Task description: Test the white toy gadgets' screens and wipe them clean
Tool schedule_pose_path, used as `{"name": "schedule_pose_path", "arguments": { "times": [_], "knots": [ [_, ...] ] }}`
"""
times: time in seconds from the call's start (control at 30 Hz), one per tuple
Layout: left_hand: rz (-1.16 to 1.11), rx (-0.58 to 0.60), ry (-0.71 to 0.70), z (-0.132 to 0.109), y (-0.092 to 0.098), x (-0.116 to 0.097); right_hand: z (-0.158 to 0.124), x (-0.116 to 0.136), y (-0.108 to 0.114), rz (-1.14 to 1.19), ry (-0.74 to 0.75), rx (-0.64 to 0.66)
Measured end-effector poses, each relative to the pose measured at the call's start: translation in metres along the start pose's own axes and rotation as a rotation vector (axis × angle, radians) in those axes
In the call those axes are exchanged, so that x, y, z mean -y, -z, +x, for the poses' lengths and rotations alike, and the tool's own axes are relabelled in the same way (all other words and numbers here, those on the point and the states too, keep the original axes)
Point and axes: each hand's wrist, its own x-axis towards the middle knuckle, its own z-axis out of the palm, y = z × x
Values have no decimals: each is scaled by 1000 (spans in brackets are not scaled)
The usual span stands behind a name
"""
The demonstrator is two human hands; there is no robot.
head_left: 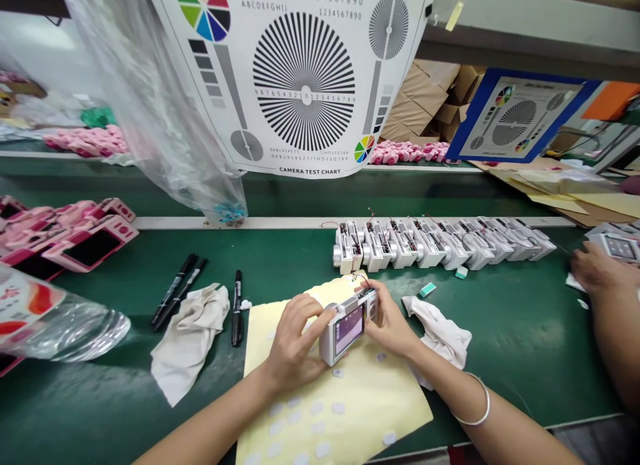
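Note:
Between my two hands is a small white digital camera (349,326), tilted, its lit screen facing me with a purplish picture on it. My left hand (299,338) grips its left end, fingers on the top edge and thumb hidden underneath. At the other end, my right hand (390,323) holds the side with the buttons, the thumb low on the back. A bit of wiring shows at the camera's top right. Below it lies a yellow sheet (360,418) dotted with several small pale stickers.
A row of open white cameras (425,243) stands behind. Black markers (237,308), a white cloth (187,338) and a water bottle (60,318) lie left, near pink cameras (95,241). A test chart (305,85) hangs ahead. A co-worker's hand (600,268) is at right.

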Motion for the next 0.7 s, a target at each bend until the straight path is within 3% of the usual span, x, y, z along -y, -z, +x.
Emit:
{"name": "schedule_pose_path", "arguments": {
  "times": [0.37, 0.7],
  "knots": [
    [18, 27, 31, -2, 0, 2, -1, 1, 2, 76, -43, 41],
    [-54, 11, 155, 0, 3, 4, 5, 10, 6, 390, -190, 74]
  ]
}}
